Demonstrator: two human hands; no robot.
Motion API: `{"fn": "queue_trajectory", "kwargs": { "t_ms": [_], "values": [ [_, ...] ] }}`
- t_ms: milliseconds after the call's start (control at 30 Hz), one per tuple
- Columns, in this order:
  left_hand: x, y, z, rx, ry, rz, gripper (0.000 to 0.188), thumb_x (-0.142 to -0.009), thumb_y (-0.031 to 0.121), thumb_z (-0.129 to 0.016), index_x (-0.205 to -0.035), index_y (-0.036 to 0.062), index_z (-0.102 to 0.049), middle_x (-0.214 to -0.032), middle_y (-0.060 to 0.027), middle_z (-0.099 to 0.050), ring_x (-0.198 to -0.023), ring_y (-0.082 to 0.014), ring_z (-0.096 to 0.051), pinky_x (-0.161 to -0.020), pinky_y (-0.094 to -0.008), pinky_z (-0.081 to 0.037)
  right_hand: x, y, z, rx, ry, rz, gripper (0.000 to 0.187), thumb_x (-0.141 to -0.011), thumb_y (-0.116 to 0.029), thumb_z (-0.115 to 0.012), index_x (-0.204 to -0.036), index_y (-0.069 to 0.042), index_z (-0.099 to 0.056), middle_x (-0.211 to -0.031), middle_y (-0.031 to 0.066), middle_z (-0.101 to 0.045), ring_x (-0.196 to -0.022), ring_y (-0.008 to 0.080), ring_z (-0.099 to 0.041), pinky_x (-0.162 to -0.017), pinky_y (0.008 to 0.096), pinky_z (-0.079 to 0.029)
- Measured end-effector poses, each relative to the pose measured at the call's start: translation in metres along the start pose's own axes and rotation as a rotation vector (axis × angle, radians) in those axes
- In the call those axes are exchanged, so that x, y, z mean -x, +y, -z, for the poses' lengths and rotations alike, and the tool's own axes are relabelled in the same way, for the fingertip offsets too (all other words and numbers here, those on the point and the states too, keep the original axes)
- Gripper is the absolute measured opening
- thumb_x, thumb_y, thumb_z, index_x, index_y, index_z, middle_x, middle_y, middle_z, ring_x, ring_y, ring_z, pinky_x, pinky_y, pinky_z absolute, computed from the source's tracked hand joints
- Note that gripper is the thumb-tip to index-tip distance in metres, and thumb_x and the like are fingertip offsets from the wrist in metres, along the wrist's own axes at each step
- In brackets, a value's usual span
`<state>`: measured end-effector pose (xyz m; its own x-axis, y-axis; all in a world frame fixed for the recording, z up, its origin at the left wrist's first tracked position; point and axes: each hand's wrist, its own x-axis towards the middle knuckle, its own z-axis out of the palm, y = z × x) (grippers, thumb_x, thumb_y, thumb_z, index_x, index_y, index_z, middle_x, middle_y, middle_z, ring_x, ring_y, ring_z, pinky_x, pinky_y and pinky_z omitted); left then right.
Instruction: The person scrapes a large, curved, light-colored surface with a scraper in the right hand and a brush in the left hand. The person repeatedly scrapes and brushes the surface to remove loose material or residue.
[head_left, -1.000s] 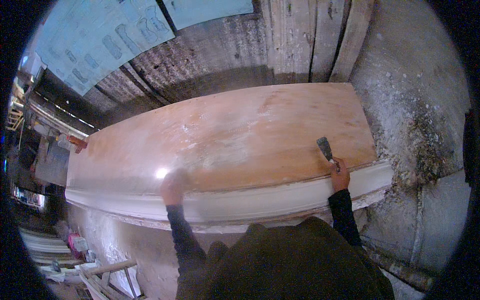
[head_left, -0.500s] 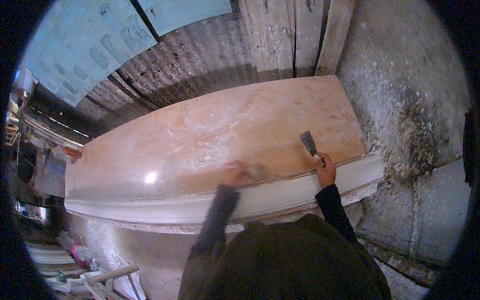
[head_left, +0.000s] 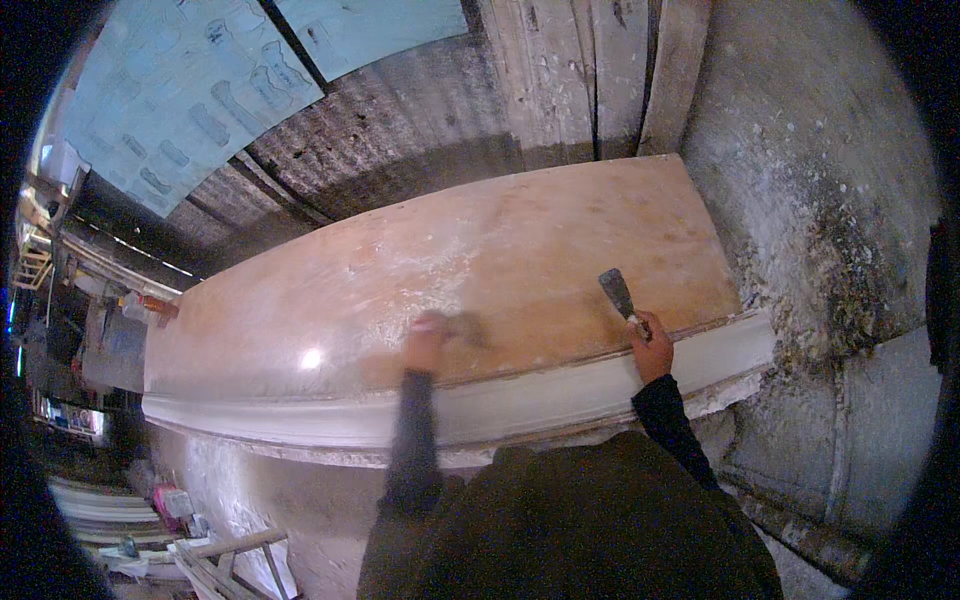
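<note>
My right hand (head_left: 653, 348) is closed round the handle of a putty knife (head_left: 617, 291). Its dark, flared blade points up and left over the broad, pinkish-tan slab (head_left: 560, 230). Motion smears my left hand (head_left: 427, 340), which is at the slab's near middle; its fingers are not clear. Just right of that hand lies a dark blur, and I cannot tell whether it is a held thing or a shadow. Pale, crumbly residue (head_left: 405, 305) marks the surface around the left hand. A white moulded strip (head_left: 540, 395) runs along the slab's near edge, under both forearms.
Corrugated sheeting (head_left: 400, 105) and light blue panels (head_left: 190, 100) stand behind the slab. A rough, stained wall (head_left: 810, 170) closes off the right. At lower left are a wooden frame (head_left: 235, 545) and stacked white strips (head_left: 100, 515).
My left hand has moved left and slightly away from me across the slab. My right hand keeps the putty knife in nearly the same spot. The whole view has shifted slightly.
</note>
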<state>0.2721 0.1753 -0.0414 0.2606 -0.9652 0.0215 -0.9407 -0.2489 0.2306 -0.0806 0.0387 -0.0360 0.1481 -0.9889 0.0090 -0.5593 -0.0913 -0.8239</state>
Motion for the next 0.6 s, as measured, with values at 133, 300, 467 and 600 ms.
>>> {"fn": "queue_trajectory", "kwargs": {
  "t_ms": [133, 300, 467, 600],
  "values": [
    [-0.024, -0.008, -0.107, 0.138, 0.063, -0.125, 0.019, -0.072, 0.022, -0.052, -0.088, 0.0137, -0.058, -0.083, -0.0096, -0.058, -0.079, -0.0244, -0.056, -0.068, -0.0377, -0.043, -0.005, 0.015, -0.005, -0.032, 0.003, 0.04, 0.023, -0.077, -0.014, -0.057, -0.098, -0.007, -0.053, -0.083, 0.0045, -0.056, -0.073, 0.0136, -0.052, -0.065, 0.0259, -0.042],
    [0.022, -0.086, -0.083, -0.099, -0.266, -0.067, 0.025, -0.067, 0.022, -0.061, -0.09, 0.015, -0.058, -0.074, -0.0065, -0.06, -0.071, -0.023, -0.058, -0.065, -0.0368, -0.045, -0.001, 0.011, -0.007, -0.028, 0.005, 0.056, 0.022, -0.077, -0.015, -0.057, -0.098, -0.007, -0.053, -0.082, 0.0029, -0.056, -0.072, 0.0121, -0.05, -0.063, 0.0254, -0.041],
    [0.079, -0.134, 0.065, -0.721, -0.071, 0.302, 0.02, -0.069, 0.024, -0.057, -0.067, 0.0042, -0.056, -0.059, -0.01, -0.057, -0.056, -0.0218, -0.058, -0.05, -0.0318, -0.048, -0.004, 0.027, -0.015, -0.105, 0.063, 0.063, 0.025, -0.074, -0.022, -0.059, -0.095, -0.01, -0.055, -0.076, 0.0046, -0.056, -0.067, 0.0177, -0.052, -0.061, 0.0294, -0.042],
    [0.082, -0.142, 0.079, -0.082, 0.214, 0.539, 0.016, -0.073, 0.022, -0.05, -0.073, 0.0072, -0.056, -0.066, -0.0109, -0.058, -0.063, -0.0277, -0.058, -0.055, -0.0365, -0.047, -0.004, 0.016, -0.012, -0.052, 0.029, 0.046, 0.024, -0.075, -0.017, -0.059, -0.097, -0.009, -0.054, -0.08, 0.0022, -0.055, -0.07, 0.0124, -0.049, -0.062, 0.0258, -0.04]
  ]
}}
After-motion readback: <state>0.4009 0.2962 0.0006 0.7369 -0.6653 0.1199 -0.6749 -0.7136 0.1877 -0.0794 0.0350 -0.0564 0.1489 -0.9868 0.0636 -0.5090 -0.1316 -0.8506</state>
